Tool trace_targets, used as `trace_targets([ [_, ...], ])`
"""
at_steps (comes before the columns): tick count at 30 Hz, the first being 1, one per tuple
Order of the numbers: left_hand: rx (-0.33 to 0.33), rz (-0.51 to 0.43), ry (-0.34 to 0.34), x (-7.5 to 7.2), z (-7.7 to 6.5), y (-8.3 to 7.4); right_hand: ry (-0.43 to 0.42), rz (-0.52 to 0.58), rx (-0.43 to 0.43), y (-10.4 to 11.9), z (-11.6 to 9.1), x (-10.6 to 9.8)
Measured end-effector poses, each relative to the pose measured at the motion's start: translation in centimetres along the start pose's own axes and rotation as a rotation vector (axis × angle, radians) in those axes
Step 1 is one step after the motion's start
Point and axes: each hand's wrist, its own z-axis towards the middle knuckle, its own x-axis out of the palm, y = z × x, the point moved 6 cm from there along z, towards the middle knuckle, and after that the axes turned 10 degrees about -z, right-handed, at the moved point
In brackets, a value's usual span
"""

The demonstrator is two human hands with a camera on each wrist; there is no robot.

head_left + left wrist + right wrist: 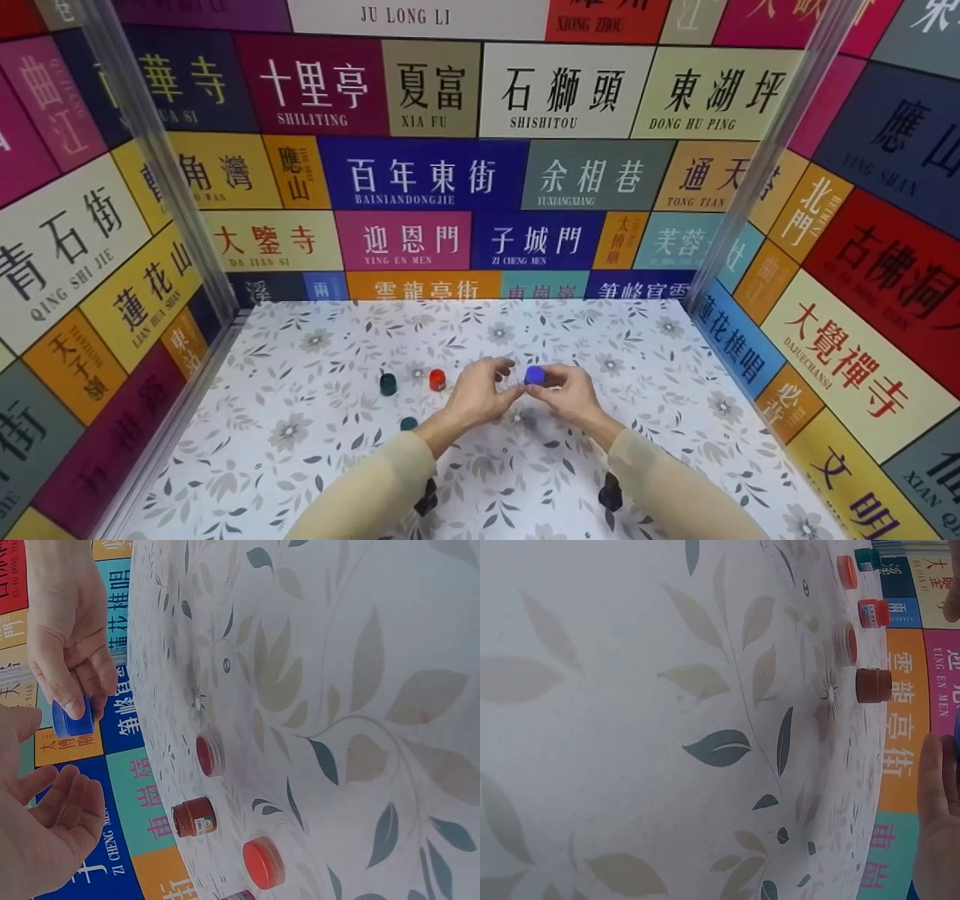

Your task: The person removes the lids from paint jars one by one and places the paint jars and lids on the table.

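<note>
A small blue paint pot (534,375) is raised above the table, pinched between the thumb and fingers of my right hand (574,394). The left wrist view shows the same blue pot (73,718) at the right hand's fingertips. Close beside it, my left hand (478,391) has loosely bent fingers and holds nothing; its thumb points toward the pot. The left wrist view has this left hand (45,832) apart from the pot. Only part of the right hand (939,821) and a sliver of blue show in the right wrist view.
Left of the hands stand a dark green pot (388,384) and an orange-red pot (437,379). A green lid (409,424) lies near the left forearm. The wrist view adds a brown pot (874,685), a brownish lid (846,643) and an orange-red lid (846,571). Lettered walls surround the flower-patterned table (300,480).
</note>
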Motion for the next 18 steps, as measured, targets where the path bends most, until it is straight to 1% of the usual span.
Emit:
trace_targets([
  [4,-0.003,-0.014,0.019,0.1,0.3,-0.4,0.022,0.081,-0.035,0.3,0.1,0.0],
  [8,0.026,-0.019,0.018,0.2,0.5,-0.6,0.043,0.139,-0.053,0.6,0.0,0.3],
  [12,0.056,-0.019,0.004,0.4,0.8,-0.9,0.061,0.168,-0.093,1.0,-0.1,0.5],
  [14,0.057,-0.022,0.000,0.5,0.8,-0.9,0.066,0.179,-0.115,1.2,-0.2,0.6],
  [16,0.059,-0.023,-0.003,0.6,0.8,-1.0,0.066,0.186,-0.123,1.3,-0.4,0.6],
  [18,0.066,-0.025,-0.004,0.7,0.8,-1.1,0.072,0.207,-0.112,1.3,-0.5,0.7],
])
